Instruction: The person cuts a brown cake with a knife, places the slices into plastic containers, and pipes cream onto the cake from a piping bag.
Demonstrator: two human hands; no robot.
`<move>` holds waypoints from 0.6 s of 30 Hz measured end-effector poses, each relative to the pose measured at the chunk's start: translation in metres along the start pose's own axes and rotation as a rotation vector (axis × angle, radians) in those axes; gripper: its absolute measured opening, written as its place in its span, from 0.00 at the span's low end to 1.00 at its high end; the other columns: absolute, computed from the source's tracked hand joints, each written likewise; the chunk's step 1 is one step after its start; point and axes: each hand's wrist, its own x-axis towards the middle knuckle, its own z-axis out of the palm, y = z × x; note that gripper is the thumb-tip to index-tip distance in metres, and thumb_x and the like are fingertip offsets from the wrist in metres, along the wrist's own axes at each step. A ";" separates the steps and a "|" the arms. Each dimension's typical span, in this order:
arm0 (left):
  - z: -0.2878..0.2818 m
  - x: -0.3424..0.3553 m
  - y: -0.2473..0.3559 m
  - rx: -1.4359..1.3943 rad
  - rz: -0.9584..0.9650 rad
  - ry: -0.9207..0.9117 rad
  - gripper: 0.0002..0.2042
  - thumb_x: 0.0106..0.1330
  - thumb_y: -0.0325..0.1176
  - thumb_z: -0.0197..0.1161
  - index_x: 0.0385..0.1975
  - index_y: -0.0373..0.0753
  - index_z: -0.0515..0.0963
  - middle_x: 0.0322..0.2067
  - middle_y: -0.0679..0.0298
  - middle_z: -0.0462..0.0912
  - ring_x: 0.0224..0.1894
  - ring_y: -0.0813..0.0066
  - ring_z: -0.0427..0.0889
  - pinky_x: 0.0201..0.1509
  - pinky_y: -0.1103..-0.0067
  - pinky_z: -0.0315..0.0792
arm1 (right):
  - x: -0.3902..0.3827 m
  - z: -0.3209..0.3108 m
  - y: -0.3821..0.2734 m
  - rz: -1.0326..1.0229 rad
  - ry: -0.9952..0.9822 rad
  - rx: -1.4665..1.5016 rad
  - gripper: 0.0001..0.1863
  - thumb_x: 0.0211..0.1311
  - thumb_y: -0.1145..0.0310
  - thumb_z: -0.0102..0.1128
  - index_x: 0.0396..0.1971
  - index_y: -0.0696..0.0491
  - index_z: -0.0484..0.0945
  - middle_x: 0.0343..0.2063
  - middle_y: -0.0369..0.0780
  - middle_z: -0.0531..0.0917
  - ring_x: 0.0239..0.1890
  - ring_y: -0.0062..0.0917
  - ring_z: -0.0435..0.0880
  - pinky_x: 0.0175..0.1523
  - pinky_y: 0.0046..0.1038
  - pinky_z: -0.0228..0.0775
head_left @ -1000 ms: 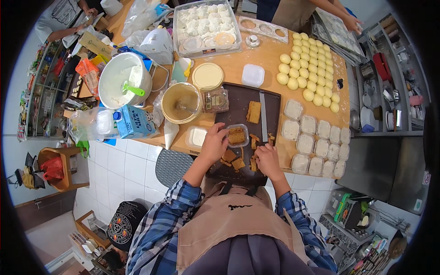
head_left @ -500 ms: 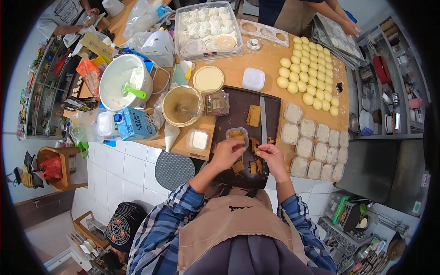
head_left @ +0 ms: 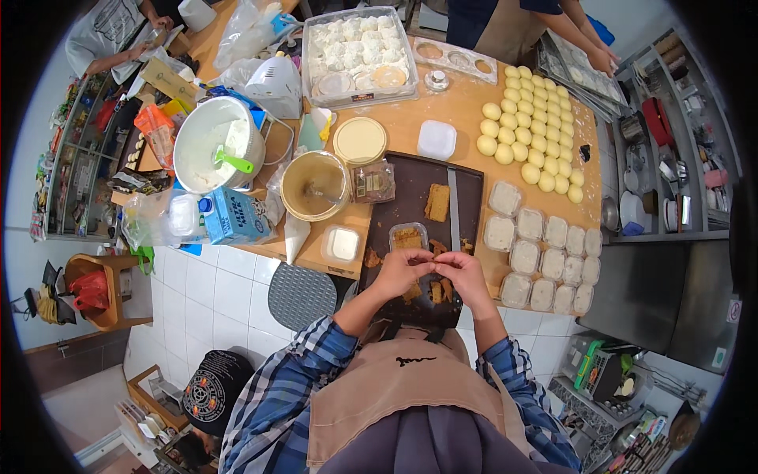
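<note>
Bare left hand (head_left: 399,272) has moved to meet my bare right hand (head_left: 464,276), fingertips together; grip I cannot tell. Clear rectangular plastic tub (head_left: 425,235) beside.

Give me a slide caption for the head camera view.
Left hand and right hand close together over a dark tray of brown cake pieces, near filled tubs.

A: State the camera position.
B: Head-mounted; left unit of a side-by-side fisheye pair.
A: State direction and range.
B: Facing down past the apron (head_left: 363,403) to the fingers (head_left: 412,260), near, just below picture centre; the desk (head_left: 467,126) extends beyond, and a storage rack (head_left: 671,235) curves along the right rim.
</note>
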 end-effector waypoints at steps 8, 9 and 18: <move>-0.002 -0.006 -0.009 -0.034 0.006 -0.045 0.09 0.57 0.25 0.63 0.37 0.30 0.78 0.31 0.64 0.82 0.35 0.82 0.78 0.40 0.85 0.72 | -0.003 0.001 -0.007 0.112 -0.083 -0.077 0.06 0.52 0.79 0.60 0.31 0.62 0.78 0.28 0.38 0.81 0.31 0.18 0.79 0.39 0.18 0.71; -0.001 -0.006 -0.010 -0.057 -0.017 -0.045 0.09 0.57 0.25 0.63 0.36 0.30 0.79 0.31 0.64 0.82 0.34 0.82 0.78 0.39 0.85 0.72 | -0.003 0.000 -0.006 0.111 -0.085 -0.076 0.06 0.52 0.79 0.60 0.31 0.62 0.78 0.28 0.38 0.81 0.31 0.18 0.79 0.39 0.18 0.71; -0.005 -0.006 -0.019 -0.337 -0.135 -0.018 0.07 0.58 0.24 0.62 0.36 0.32 0.78 0.29 0.64 0.81 0.29 0.81 0.78 0.35 0.85 0.73 | 0.000 -0.001 0.003 0.240 -0.035 0.212 0.05 0.52 0.78 0.61 0.31 0.59 0.78 0.26 0.36 0.80 0.26 0.16 0.76 0.31 0.16 0.65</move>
